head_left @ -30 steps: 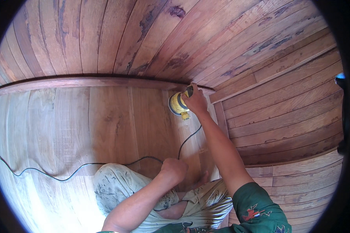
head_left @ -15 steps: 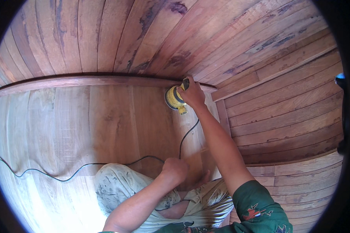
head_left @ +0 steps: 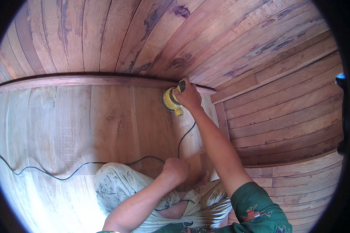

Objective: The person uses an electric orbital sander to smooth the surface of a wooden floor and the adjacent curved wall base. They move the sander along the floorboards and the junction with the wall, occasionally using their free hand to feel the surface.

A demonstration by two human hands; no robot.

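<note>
My right hand (head_left: 190, 96) grips the top of a yellow and black orbital sander (head_left: 171, 100). The sander's round pad rests on the plank floor (head_left: 112, 116), close to the corner where the floor meets the skirting strip. From the sander a black power cord (head_left: 182, 136) runs back toward me to my left hand. That left hand (head_left: 175, 170) is closed in a fist around the cord, just above my crossed legs. Past the fist, the cord trails off in waves across the floor to the left.
A narrow wooden skirting strip (head_left: 85, 80) borders the far floor edge, below a wall of stained planks (head_left: 144, 35). To the right stands another plank wall (head_left: 284, 112) with a raised batten (head_left: 276, 75). My paint-marked trousers (head_left: 120, 186) cover the near floor.
My right hand has shifted the sander slightly to the left along the floor. The left hand stays closed on the cord, nearly unmoved.
</note>
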